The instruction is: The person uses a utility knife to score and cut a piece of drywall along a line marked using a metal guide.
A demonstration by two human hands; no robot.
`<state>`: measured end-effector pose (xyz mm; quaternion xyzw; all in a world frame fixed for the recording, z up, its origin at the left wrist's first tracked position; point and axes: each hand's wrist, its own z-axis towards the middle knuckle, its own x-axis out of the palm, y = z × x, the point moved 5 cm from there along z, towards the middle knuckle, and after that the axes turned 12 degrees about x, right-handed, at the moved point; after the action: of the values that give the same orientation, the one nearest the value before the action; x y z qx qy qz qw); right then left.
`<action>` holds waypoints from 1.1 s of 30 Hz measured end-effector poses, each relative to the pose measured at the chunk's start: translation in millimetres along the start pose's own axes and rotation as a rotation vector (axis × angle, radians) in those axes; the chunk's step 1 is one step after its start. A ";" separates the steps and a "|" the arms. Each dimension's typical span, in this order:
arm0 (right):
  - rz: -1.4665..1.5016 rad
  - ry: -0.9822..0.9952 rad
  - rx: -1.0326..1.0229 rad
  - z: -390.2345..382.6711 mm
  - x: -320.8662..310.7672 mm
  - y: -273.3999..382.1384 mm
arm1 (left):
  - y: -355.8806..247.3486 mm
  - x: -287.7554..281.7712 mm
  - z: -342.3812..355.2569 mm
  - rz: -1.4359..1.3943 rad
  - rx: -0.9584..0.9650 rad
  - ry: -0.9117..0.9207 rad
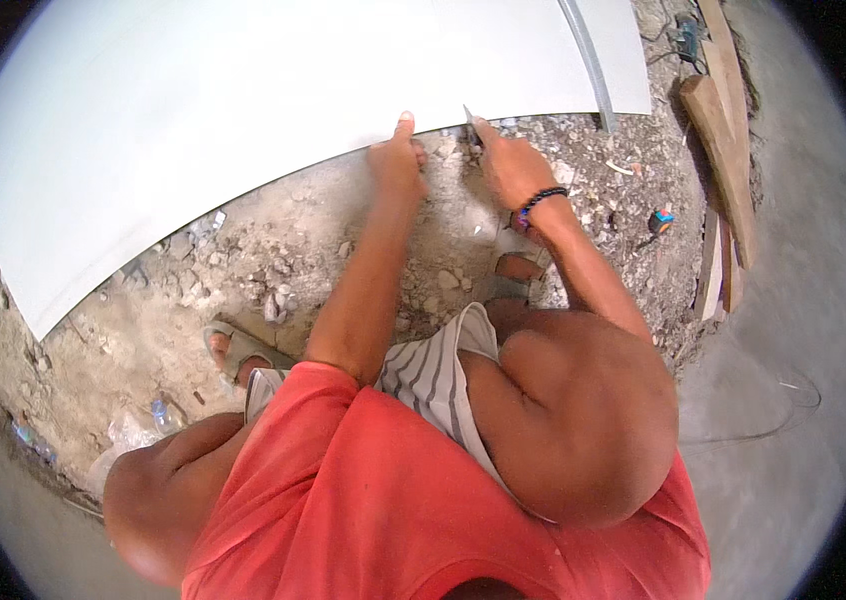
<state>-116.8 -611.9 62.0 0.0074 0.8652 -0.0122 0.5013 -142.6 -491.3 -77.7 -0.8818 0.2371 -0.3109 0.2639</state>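
A large white board (273,80) lies flat over the rubble in front of me. My left hand (400,160) is closed on its near edge, with the thumb on top and the fingers curled under. In my right hand (517,172) is a utility knife (469,114), its handle mostly hidden by the fingers. The pointed blade is at the board's near edge, just right of my left hand. Further right, a grey metal strip (588,60) lies across the board, its near end sticking out past the edge.
Gravelly ground (273,280) with loose stones surrounds my sandalled feet. A small blue-and-red tape measure (661,218) lies on the right. Wooden planks (718,150) and a dark green power tool (687,38) are beyond it. Plastic bottles (165,412) lie at lower left.
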 end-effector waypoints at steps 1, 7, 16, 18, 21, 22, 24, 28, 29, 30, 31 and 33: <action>0.020 0.039 0.009 1.1 -4.8 2.9 | -1.1 -2.7 3.3 -0.012 0.001 -0.022; 0.020 0.006 -0.004 6.2 5.8 -14.2 | -2.4 11.0 -10.3 0.031 -0.002 -0.036; 0.025 0.064 0.025 5.7 0.1 -1.2 | -3.9 7.7 -7.0 0.009 0.043 -0.016; 0.025 0.042 0.005 6.2 8.5 -3.1 | -6.8 7.2 -7.7 0.016 0.024 -0.014; 0.047 0.085 0.028 -16.0 -0.9 -12.4 | -9.9 5.0 -5.2 0.040 0.023 -0.008; 0.049 0.091 0.006 -16.3 0.5 -13.0 | -10.8 3.9 -4.2 0.050 0.027 -0.005; 0.059 0.088 -0.030 -13.1 -0.4 -15.0 | -11.5 4.0 -6.7 0.113 -0.019 0.005; 0.056 0.117 0.043 -23.2 -0.7 -20.6 | -5.8 7.1 -7.7 0.013 0.013 -0.036; 0.071 0.173 0.027 -26.1 -0.7 -22.6 | -4.1 8.8 -5.1 0.013 0.008 -0.020; 0.083 0.239 0.010 -32.5 0.5 -26.9 | -3.3 6.1 -5.3 0.015 -0.003 -0.013; 0.094 0.306 -0.008 -40.8 1.8 -33.3 | -2.3 4.2 -5.0 0.017 -0.014 -0.006; 0.152 0.151 -0.095 -60.3 19.7 -63.5 | 0.4 4.7 -7.7 0.020 -0.002 -0.030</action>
<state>-180.5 -673.7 75.8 0.0500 0.8971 0.0674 0.4337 -144.6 -496.8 -70.8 -0.8842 0.2421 -0.2948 0.2696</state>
